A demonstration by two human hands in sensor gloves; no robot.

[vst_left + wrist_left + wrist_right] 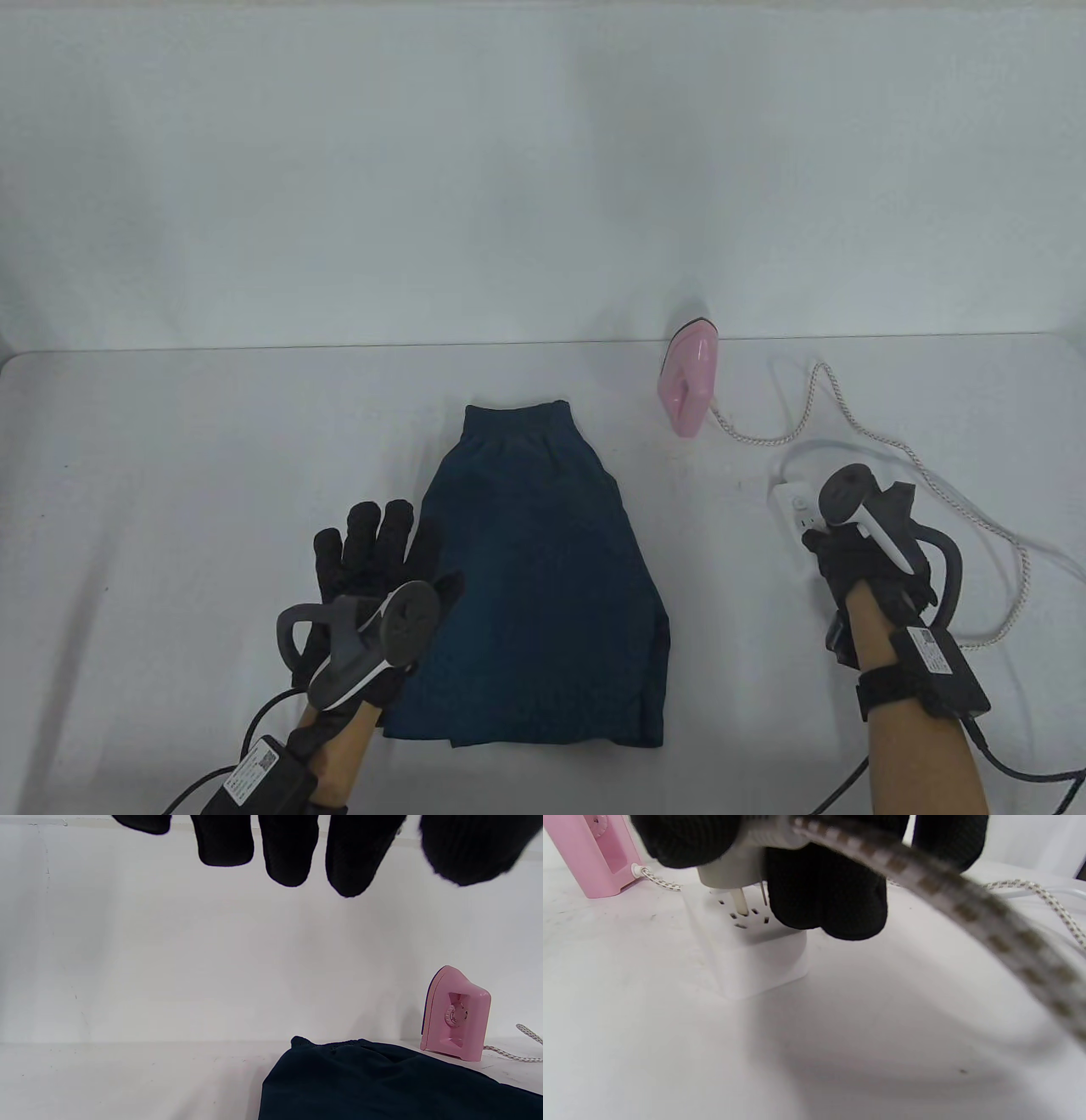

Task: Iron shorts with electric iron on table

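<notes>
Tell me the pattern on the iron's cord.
The cord is white braid with brownish flecks, clearest in the right wrist view, where the right hand holds its plug.

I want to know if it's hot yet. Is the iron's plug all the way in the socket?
Not yet. The right hand holds the plug above the power strip; its prongs still show.

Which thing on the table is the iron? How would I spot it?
Look at the white table, then at the dark blue shorts lying in its middle. Just past their far right corner, near the table's back edge, the electric iron stands upright on its heel. It is the only pink thing there, and a braided cord trails from its base.
</notes>
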